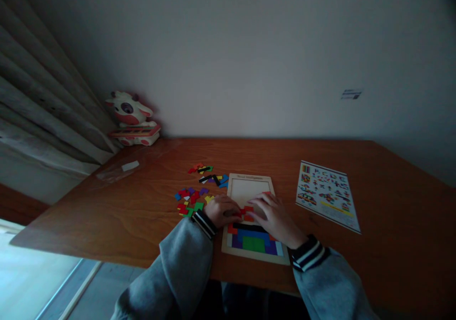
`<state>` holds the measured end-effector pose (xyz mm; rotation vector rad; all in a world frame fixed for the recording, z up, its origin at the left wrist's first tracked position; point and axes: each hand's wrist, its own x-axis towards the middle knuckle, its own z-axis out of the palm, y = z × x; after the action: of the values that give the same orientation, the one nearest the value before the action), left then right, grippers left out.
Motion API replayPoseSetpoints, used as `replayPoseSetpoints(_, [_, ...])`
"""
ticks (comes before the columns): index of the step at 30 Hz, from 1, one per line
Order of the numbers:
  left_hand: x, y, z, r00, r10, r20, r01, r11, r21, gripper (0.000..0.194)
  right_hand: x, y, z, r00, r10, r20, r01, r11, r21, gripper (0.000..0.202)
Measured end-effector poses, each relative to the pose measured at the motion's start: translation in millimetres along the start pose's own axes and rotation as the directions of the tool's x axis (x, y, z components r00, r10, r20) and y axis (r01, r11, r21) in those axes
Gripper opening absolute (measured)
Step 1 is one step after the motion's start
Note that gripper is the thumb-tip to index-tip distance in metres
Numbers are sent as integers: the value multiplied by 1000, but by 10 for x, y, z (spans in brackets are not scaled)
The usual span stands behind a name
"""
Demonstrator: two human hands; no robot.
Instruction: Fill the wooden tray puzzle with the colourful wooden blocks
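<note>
A wooden puzzle tray (pixel 285 258) lies before me, its lower part filled with coloured pieces, among them a green block (pixel 253 245) and a long black piece (pixel 261 228). My left hand (pixel 221 210) is over the tray's left edge, fingers curled and pinching at a small red puzzle piece (pixel 243 211). From the right, my right hand (pixel 276 218) reaches over the tray, thumb and index finger around an orange puzzle piece (pixel 248 218). Its other fingers are bent, and another bit of orange-red (pixel 266 193) shows at its far side. The hands partly cover the tray's middle.
Loose coloured pieces (pixel 194 196) lie in scattered groups left of the tray. A printed pattern sheet (pixel 326 191) rests to the right. At the table's (pixel 392 244) back left corner stands a cow-shaped toy keyboard (pixel 135 120), near a clear plastic bag (pixel 117 170) and a curtain (pixel 46 96).
</note>
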<state>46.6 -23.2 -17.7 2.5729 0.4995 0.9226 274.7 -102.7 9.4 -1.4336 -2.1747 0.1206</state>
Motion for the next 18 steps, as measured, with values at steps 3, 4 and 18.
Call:
replayPoseSetpoints(3, [8,28,-1,1000,-13,28,12,1000,21,33,12,17,47,999,30,39,-28,999,-32,22])
replayPoseSetpoints(4, [10,35,0,999,-14,31,13,1000,25,33,9,31,53,998,40,48,-38,999,-38,20])
replayPoseSetpoints(18, [2,166,-24,995,-8,97,-4,993,121,30,-67,269,81,997,68,35,-72,986,152,19])
